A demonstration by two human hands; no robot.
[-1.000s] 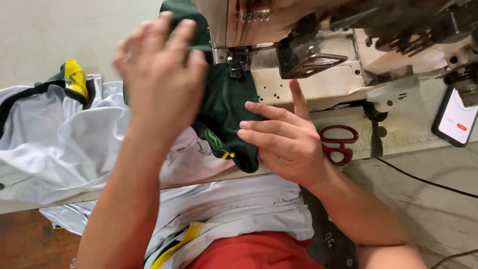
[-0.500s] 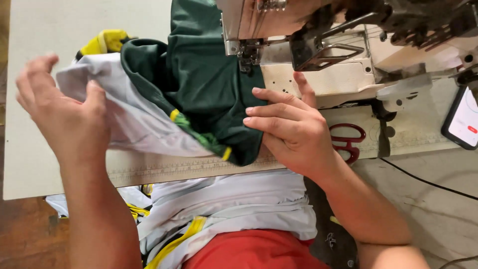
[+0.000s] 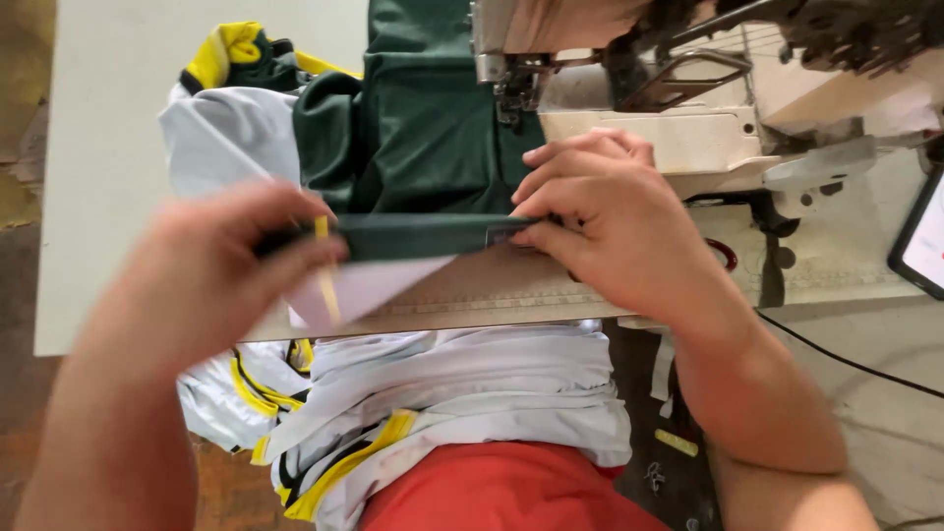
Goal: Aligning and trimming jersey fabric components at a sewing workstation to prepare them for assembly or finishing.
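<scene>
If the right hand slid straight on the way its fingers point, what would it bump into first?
The right hand points leftward along the folded green fabric edge it pinches. Going straight on, it would likely first meet the left hand, which grips the same edge; depth is hard to judge.

Blurred left hand [image 3: 211, 280]; sewing machine [image 3: 688, 88] and phone [image 3: 924, 236] cut off.

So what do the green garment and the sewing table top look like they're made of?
The green garment looks like thin, matte knit fabric: it drapes and folds softly, with yellow trim, held taut by the left hand and right hand. The table top seems a smooth pale laminate, flat and faintly scuffed.
</scene>
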